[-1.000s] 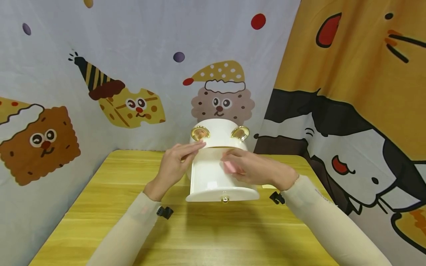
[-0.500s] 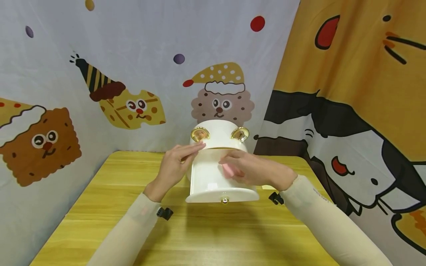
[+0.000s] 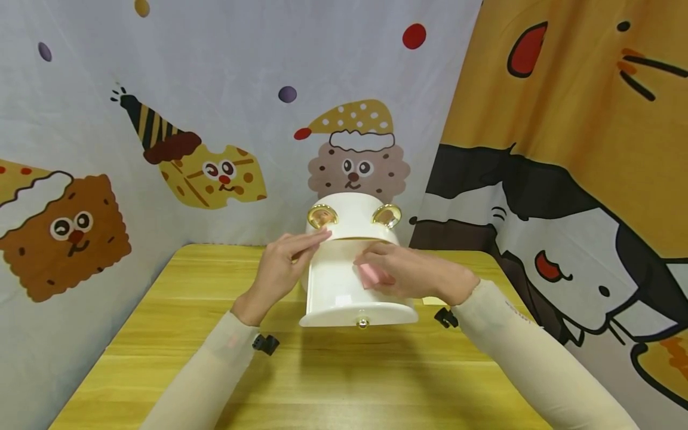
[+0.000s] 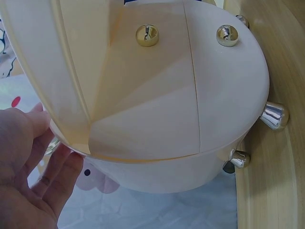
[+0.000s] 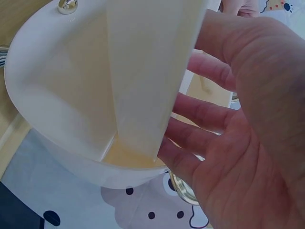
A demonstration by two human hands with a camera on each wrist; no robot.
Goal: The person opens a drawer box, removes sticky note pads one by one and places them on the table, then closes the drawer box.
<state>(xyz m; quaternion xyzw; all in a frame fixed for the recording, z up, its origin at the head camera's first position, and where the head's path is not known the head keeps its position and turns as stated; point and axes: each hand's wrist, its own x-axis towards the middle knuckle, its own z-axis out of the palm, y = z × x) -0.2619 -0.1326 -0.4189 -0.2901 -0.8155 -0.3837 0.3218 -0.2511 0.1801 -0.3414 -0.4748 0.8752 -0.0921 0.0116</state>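
A white round-fronted drawer box with two gold ear-shaped pieces stands on the table, its top drawer pulled out. My left hand touches the box's left side just below the gold ear; its fingers lie nearly straight. Inside the drawer my right hand holds a small pink piece, soft-looking and mostly covered by the fingers. In the right wrist view the drawer's side wall hides that hand's fingertips. Gold knobs sit on the drawer fronts.
The box stands on short gold feet on a wood-grain table. A pale yellow piece lies on the table beside the drawer, beneath the right wrist. Cartoon-printed curtains hang close behind and to the right.
The right hand has shifted very slightly inside the drawer with the pink piece. The left hand and the box stay in place.
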